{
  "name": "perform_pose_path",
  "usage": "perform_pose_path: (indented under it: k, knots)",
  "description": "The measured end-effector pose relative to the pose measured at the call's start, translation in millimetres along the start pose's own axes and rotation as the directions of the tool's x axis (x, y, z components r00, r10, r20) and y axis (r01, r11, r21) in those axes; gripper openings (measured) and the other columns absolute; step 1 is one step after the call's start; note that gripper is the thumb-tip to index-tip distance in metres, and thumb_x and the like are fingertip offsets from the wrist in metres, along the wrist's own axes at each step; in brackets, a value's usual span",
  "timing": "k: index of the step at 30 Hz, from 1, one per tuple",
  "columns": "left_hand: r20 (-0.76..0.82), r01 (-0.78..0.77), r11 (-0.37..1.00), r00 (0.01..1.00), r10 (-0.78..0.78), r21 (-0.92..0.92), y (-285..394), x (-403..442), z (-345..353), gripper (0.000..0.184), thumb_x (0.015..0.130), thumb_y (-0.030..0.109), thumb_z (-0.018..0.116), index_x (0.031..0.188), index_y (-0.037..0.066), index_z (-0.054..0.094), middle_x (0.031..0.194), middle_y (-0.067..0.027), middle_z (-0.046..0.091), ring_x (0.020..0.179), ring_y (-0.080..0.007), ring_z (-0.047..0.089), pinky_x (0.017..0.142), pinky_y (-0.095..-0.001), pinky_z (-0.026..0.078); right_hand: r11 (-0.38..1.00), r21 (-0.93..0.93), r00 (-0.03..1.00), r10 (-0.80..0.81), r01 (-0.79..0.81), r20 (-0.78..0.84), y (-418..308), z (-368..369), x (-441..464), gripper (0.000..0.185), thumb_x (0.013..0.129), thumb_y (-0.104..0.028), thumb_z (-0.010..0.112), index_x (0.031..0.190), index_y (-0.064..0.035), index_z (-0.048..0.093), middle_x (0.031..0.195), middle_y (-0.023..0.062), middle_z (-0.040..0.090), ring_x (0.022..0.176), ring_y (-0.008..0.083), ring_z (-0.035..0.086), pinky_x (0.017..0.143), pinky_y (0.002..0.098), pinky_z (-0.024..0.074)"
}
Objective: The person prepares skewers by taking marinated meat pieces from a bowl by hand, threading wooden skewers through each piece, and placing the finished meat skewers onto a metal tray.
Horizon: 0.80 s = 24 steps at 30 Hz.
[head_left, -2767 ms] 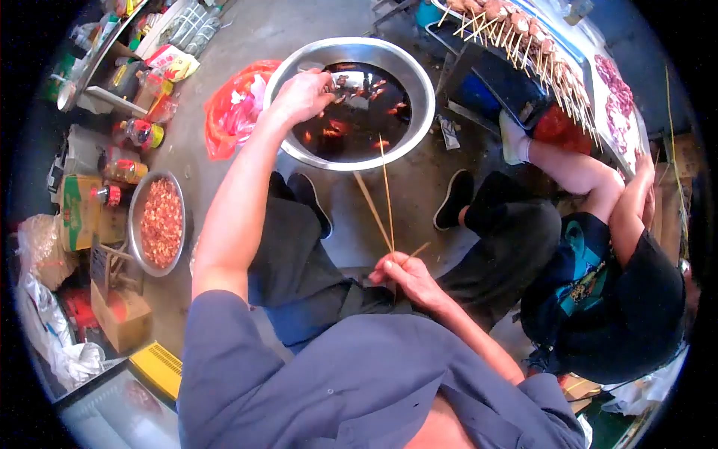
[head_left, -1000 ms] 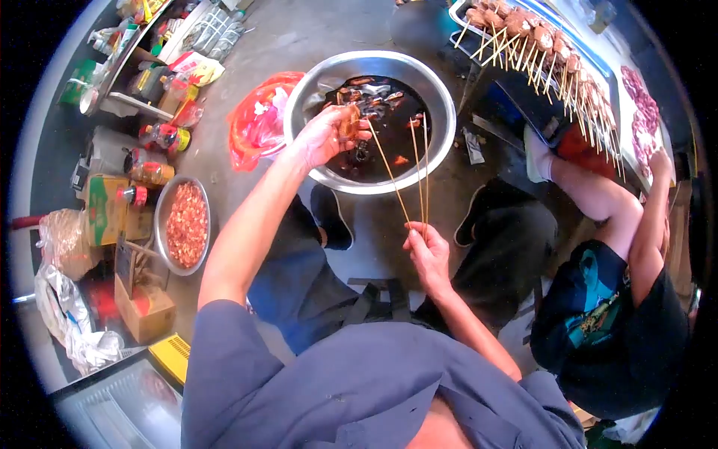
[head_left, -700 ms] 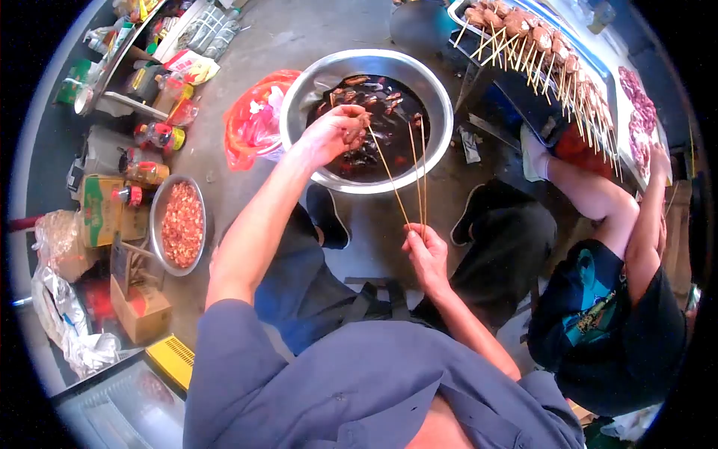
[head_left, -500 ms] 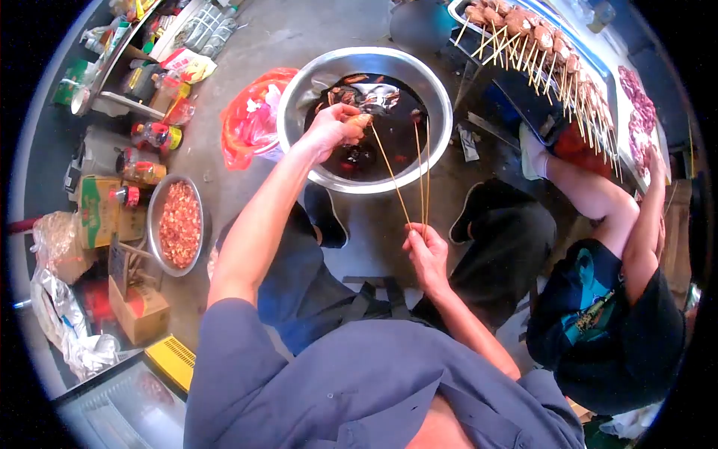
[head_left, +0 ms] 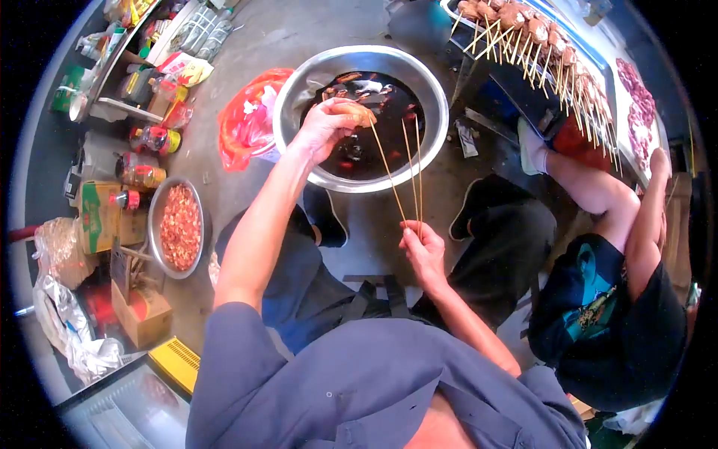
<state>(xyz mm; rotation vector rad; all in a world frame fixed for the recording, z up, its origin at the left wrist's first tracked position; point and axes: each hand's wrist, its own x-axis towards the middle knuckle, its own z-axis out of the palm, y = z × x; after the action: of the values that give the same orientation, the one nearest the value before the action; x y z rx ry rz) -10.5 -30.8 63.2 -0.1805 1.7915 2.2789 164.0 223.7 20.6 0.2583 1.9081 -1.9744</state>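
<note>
Above a metal basin (head_left: pixel 436 131) of dark liquid with pieces floating in it, my left hand (head_left: pixel 325 131) grips a brown piece of meat (head_left: pixel 354 114). The tip of one thin wooden skewer (head_left: pixel 387 166) meets the right end of that piece. My right hand (head_left: pixel 424 251) pinches the lower ends of this skewer and two others (head_left: pixel 419 161), which point up toward the basin's near rim with nothing on their tips. How deep the skewer sits in the meat cannot be made out.
Left of the basin lies a red plastic bag (head_left: pixel 238 127). A bowl of reddish chopped pieces (head_left: pixel 181 226), bottles (head_left: pixel 155 140) and boxes (head_left: pixel 142 310) stand farther left. At right, a tray holds meat skewers (head_left: pixel 538 34); a seated person (head_left: pixel 591 299) reaches toward red meat (head_left: pixel 637 112).
My left hand has come up from the liquid with a piece of meat, now at a skewer's tip. My right hand has raised the skewers and spread their tips.
</note>
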Motion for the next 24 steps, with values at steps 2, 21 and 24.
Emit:
perform_pose_path:
  k: [2, 21, 24]
  knots:
    - [0.028, 0.035, 0.969, 0.999, -0.029, -0.244, -6.2, 2.0, -0.8, 0.016, 0.079, 0.003, 0.063, 0.094, 0.006, 0.06, 0.089, -0.009, 0.063, 0.08, -0.0155, 0.059, 0.077, -0.0302, 0.052, 1.0, 0.009, 1.0, 0.007, -0.008, 0.014, 0.1, -0.2, 0.7, 0.022, 0.091, -0.015, 0.056, 0.107, 0.0005, 0.06, 0.074, -0.0006, 0.058, 0.067, 0.0079, 0.054, 0.061, 0.0221, 0.0439]
    - [0.039, 0.027, 0.872, 0.999, -0.009, -0.489, -9.8, 2.5, 8.5, 0.026, 0.092, 0.018, 0.056, 0.109, -0.001, 0.051, 0.109, -0.0159, 0.059, 0.101, -0.028, 0.061, 0.092, -0.04, 0.051, 1.0, 0.007, 0.999, 0.027, -0.027, 0.039, -2.7, 1.8, -1.1, 0.022, 0.091, -0.016, 0.055, 0.105, -0.0001, 0.061, 0.073, -0.0004, 0.059, 0.065, 0.0066, 0.052, 0.057, 0.0217, 0.0415]
    - [0.04, -0.013, 0.875, 0.998, 0.037, -0.484, -7.3, 2.4, 7.7, 0.028, 0.091, 0.02, 0.057, 0.109, -0.001, 0.051, 0.108, -0.0159, 0.059, 0.1, -0.0281, 0.061, 0.09, -0.0405, 0.052, 0.999, -0.003, 0.998, 0.035, -0.035, 0.047, -3.0, 0.4, -0.9, 0.022, 0.091, -0.015, 0.055, 0.105, 0.0, 0.061, 0.073, -0.0004, 0.059, 0.064, 0.0068, 0.052, 0.056, 0.0217, 0.0413]
